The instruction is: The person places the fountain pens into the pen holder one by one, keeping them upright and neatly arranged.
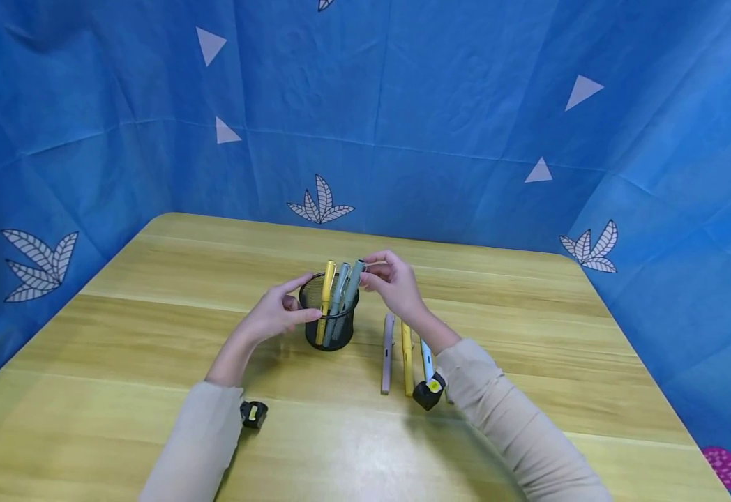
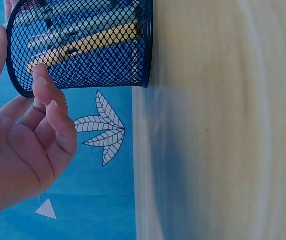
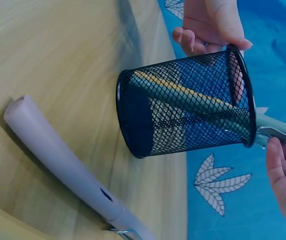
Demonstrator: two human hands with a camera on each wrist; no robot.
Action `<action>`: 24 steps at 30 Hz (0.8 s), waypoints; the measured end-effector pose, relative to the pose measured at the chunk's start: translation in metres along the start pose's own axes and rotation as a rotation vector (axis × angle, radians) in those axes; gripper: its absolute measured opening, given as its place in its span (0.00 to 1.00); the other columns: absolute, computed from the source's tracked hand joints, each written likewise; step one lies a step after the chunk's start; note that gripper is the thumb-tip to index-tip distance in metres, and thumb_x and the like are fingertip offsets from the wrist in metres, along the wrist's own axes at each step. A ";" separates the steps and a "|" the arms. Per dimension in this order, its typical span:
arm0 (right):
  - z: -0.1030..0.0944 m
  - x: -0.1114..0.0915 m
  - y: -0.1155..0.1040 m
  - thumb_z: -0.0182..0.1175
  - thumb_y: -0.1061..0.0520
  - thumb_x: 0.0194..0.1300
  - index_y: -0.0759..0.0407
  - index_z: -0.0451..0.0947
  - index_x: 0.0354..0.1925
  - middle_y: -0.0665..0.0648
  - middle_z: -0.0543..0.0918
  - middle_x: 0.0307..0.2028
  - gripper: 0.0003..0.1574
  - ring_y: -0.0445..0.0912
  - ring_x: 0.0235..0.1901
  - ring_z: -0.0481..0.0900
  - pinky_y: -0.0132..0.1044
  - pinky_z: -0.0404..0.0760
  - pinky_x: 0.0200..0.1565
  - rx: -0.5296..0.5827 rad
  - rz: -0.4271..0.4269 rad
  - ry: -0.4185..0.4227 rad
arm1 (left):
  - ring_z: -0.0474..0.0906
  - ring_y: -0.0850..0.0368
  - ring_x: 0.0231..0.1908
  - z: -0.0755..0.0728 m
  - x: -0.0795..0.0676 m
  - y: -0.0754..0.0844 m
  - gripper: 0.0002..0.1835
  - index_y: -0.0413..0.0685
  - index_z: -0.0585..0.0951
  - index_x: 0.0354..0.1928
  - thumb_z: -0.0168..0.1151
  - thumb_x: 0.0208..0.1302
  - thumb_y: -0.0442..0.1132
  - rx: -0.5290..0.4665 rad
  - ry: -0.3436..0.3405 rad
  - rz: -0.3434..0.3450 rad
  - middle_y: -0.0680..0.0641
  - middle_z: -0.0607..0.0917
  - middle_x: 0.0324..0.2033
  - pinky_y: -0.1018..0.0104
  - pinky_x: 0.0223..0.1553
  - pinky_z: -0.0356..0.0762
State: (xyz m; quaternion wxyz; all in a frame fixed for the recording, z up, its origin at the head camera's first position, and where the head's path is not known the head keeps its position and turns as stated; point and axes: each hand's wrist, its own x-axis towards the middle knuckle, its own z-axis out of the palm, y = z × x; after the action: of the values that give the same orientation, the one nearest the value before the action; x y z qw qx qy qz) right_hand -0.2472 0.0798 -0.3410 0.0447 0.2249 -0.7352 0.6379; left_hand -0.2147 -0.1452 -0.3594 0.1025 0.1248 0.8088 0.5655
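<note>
Cup [image 3: 170, 139], black mesh, three pens [image 1: 341, 284] inside

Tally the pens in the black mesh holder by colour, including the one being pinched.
Yellow pen: 1
Grey-green pens: 2, one pinched by the right hand
Total in the mesh holder: 3

We see a curtained-off spot, home or office we can't tell: blue leaf-print cloth [image 1: 434, 104] hangs around a yellow wood-grained table [image 1: 152, 335].
</note>
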 end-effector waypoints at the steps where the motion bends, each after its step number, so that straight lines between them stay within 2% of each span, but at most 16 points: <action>1: 0.000 0.000 0.001 0.54 0.72 0.58 0.73 0.69 0.43 0.70 0.79 0.33 0.12 0.57 0.30 0.78 0.42 0.78 0.34 0.010 0.022 -0.002 | 0.61 0.59 0.14 0.000 -0.002 0.004 0.41 0.50 0.54 0.68 0.64 0.54 0.38 -0.001 -0.003 -0.001 0.51 0.64 0.13 0.66 0.18 0.65; 6: 0.003 -0.002 0.004 0.56 0.70 0.59 0.72 0.71 0.43 0.69 0.79 0.36 0.12 0.51 0.32 0.79 0.40 0.78 0.33 -0.035 0.100 -0.008 | 0.61 0.59 0.14 0.002 -0.013 0.026 0.39 0.44 0.53 0.68 0.62 0.56 0.34 0.003 -0.014 -0.009 0.51 0.64 0.13 0.69 0.19 0.64; 10: 0.004 -0.003 0.005 0.57 0.67 0.59 0.70 0.72 0.43 0.66 0.80 0.38 0.13 0.52 0.34 0.78 0.46 0.76 0.35 -0.108 0.107 -0.005 | 0.61 0.59 0.14 0.003 -0.014 0.027 0.39 0.44 0.54 0.68 0.61 0.56 0.34 0.010 -0.014 -0.007 0.51 0.64 0.13 0.69 0.19 0.65; 13: 0.003 -0.003 0.006 0.58 0.66 0.58 0.69 0.73 0.43 0.64 0.80 0.38 0.13 0.51 0.35 0.76 0.44 0.75 0.37 -0.147 0.097 0.003 | 0.62 0.58 0.14 0.002 -0.012 0.024 0.39 0.44 0.53 0.68 0.61 0.56 0.34 0.011 -0.013 -0.005 0.51 0.64 0.13 0.68 0.19 0.65; 18: 0.000 -0.003 0.008 0.59 0.66 0.57 0.68 0.75 0.41 0.63 0.79 0.37 0.12 0.51 0.36 0.75 0.38 0.74 0.38 -0.203 0.058 0.011 | 0.63 0.54 0.15 0.000 -0.003 0.006 0.41 0.48 0.54 0.68 0.63 0.55 0.37 0.011 -0.005 -0.003 0.50 0.66 0.14 0.65 0.18 0.66; 20: -0.001 -0.003 0.010 0.59 0.65 0.57 0.69 0.74 0.42 0.63 0.79 0.38 0.13 0.52 0.37 0.75 0.39 0.74 0.39 -0.201 0.056 0.002 | 0.63 0.52 0.15 -0.001 0.001 -0.001 0.41 0.52 0.55 0.68 0.65 0.54 0.39 0.013 0.002 -0.004 0.50 0.66 0.14 0.64 0.19 0.67; 24: -0.004 -0.004 0.012 0.59 0.65 0.57 0.70 0.73 0.45 0.64 0.79 0.40 0.16 0.53 0.39 0.76 0.37 0.74 0.38 -0.167 0.079 -0.017 | 0.63 0.54 0.15 -0.001 0.002 -0.005 0.41 0.54 0.56 0.68 0.65 0.54 0.41 0.020 0.010 0.003 0.50 0.66 0.13 0.63 0.19 0.67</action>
State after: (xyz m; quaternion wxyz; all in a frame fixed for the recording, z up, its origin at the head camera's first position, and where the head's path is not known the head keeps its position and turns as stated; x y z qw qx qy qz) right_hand -0.2490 0.0859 -0.3524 0.0316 0.1966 -0.7944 0.5738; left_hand -0.2170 -0.1468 -0.3640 0.0962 0.1242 0.8148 0.5581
